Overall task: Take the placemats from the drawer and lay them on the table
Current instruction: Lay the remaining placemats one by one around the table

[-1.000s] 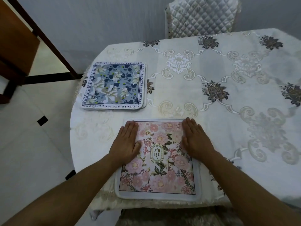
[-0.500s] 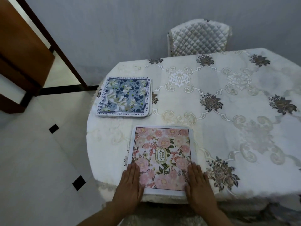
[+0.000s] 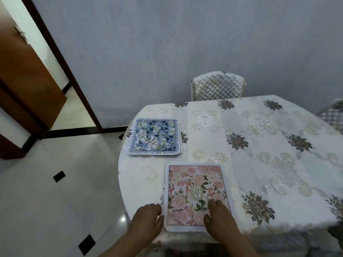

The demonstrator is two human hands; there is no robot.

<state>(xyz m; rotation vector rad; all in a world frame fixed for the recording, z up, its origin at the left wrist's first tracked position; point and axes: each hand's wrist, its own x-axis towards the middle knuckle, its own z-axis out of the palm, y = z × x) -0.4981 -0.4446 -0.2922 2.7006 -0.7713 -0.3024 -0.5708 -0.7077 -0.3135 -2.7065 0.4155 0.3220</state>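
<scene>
Head view: right hand [image 3: 217, 217] flat on the laid pink placemat [image 3: 193, 184], left hand [image 3: 148, 217] relaxed beside it; blue placemat [image 3: 155, 137] beyond it probably comes next.

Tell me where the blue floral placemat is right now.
The blue placemat lies near the table's left edge in the head view, beyond the pink placemat.
</scene>
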